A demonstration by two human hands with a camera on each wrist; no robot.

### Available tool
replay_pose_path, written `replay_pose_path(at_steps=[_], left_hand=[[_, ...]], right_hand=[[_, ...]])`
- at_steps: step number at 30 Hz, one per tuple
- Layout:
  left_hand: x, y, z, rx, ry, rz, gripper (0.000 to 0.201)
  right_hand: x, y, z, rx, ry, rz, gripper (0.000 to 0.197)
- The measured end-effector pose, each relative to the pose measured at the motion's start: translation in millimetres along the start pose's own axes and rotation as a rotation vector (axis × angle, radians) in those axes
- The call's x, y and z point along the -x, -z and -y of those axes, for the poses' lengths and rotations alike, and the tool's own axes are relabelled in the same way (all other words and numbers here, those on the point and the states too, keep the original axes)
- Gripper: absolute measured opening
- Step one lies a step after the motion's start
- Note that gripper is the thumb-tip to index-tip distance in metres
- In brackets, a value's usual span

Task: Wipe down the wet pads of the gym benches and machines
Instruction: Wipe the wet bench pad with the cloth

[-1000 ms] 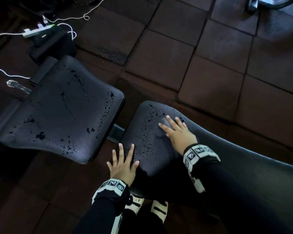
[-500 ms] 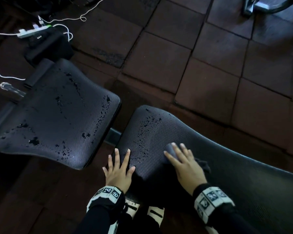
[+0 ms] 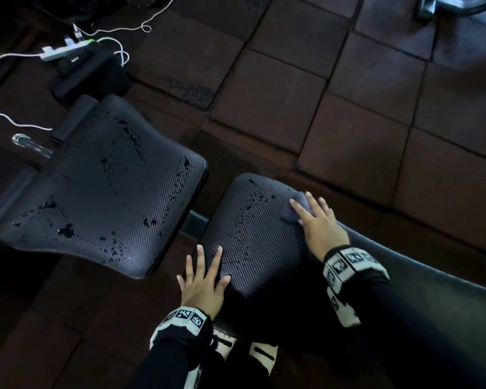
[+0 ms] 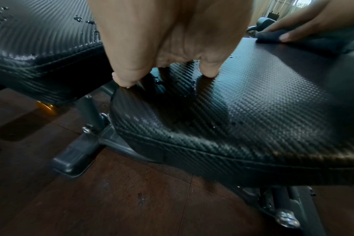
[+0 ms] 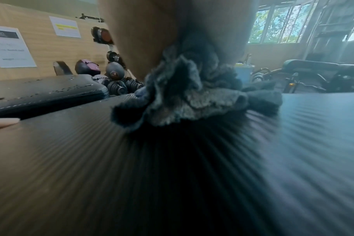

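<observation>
On the long pad (image 3: 264,237) of the bench, near its narrow end, a grey cloth (image 3: 295,209) is pressed flat under the right hand (image 3: 319,223), whose fingers (image 3: 312,202) are straight and slightly spread, not curled round it. The left hand (image 3: 204,279) is laid on the near corner of the same pad, fingers apart and flat, holding nothing.

By the look of it the work is judged to be early. Droplets (image 3: 257,199) are still scattered just beside the cloth and in a faint line down the middle of this pad, while the stretch behind the right wrist appears dry. The neighbouring seat pad (image 3: 101,192), separated by a gap with the metal frame showing, is beaded with water all over and seems untouched; other machines seen dimly in the right wrist view cannot be judged.

A power strip (image 3: 63,50) with white cables (image 3: 14,123) lies on the floor tiles (image 3: 264,105) beyond the seat pad, well apart from the hands. Nothing is seen blocking the wiping path.
</observation>
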State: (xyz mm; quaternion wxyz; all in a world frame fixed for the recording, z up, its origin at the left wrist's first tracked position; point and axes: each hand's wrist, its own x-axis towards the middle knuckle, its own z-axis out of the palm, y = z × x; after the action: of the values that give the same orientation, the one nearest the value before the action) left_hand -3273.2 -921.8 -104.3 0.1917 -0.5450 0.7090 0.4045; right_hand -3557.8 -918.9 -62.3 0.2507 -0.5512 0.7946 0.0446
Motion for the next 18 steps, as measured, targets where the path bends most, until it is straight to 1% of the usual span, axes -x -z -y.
replay_pose_path(at_steps=[2,4,7,9,10,11,12,13,14,16,17,18], left_hand=[[-0.3,0.0,-0.3,-0.005,0.003,-0.004,0.062],[-0.8,0.5,-1.3,-0.002,0.009,-0.003,0.062],[-1.3,0.9,-1.5,0.006,0.019,-0.012,0.062],[-1.9,0.8,-0.5,0.01,0.014,-0.004,0.062],[-1.6,1.0,-0.1,0.006,0.011,0.005,0.066],[-1.2,1.3,0.0,-0.001,0.008,0.0,0.077],[-0.7,1.0,0.0,-0.007,0.01,-0.012,0.088],[-0.7,0.7,-0.1,-0.008,0.017,-0.017,0.092],[-0.6,0.3,0.0,-0.004,0.02,-0.016,0.086],[-1.3,1.2,-1.0,0.011,0.019,-0.008,0.065],[-2.1,1.2,-1.6,0.015,0.02,-0.006,0.06],[-2.6,1.1,-2.2,0.015,0.023,-0.002,0.06]], right_hand=[[21.6,-6.6,-10.4,-0.009,0.003,-0.056,0.053],[46.8,-18.5,-14.3,0.004,0.032,-0.094,0.06],[77.3,-34.4,1.3,0.054,0.096,-0.047,0.061],[85.2,-43.6,20.8,0.063,0.134,0.013,0.06],[83.9,-45.9,30.5,0.064,0.143,0.055,0.06],[79.5,-46.8,39.2,0.068,0.157,0.078,0.059],[72.0,-46.9,46.3,0.081,0.182,0.075,0.059],[62.7,-46.6,51.3,0.083,0.213,0.074,0.059],[52.2,-44.8,55.0,0.078,0.241,0.085,0.062],[30.6,-39.3,55.7,0.098,0.268,0.092,0.067],[21.7,-36.1,53.0,0.106,0.268,0.077,0.066],[13.7,-32.2,49.8,0.108,0.265,0.056,0.063]])
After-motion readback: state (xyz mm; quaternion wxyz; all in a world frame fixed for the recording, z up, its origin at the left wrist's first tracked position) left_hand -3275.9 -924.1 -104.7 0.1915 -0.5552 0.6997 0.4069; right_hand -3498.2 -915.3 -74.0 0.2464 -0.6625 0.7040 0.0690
